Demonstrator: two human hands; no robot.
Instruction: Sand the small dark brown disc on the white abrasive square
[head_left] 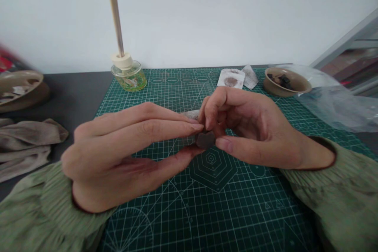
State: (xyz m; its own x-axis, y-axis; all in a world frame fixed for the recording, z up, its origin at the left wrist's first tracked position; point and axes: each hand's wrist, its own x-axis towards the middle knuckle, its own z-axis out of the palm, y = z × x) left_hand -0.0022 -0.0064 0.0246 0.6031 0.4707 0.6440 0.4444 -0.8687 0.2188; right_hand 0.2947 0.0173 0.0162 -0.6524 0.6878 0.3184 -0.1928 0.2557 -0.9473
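Note:
Between my hands, above the green cutting mat (212, 204), is a small dark brown lump (206, 140). My left hand (136, 149) pinches it from the left, with the thumb below and long fingers above. My right hand (251, 130) has its thumb tip at the lump's right side, and its curled index finger touches the top. A pale whitish strip (190, 114) lies just behind the fingertips, partly hidden by them.
A glass bottle (129, 76) with sticks stands at the back left. White paper pieces (232, 78), a bowl of dark bits (287, 81) and a clear plastic bag (339, 102) are at the back right. Another bowl (23, 90) and a crumpled cloth (29, 138) lie left.

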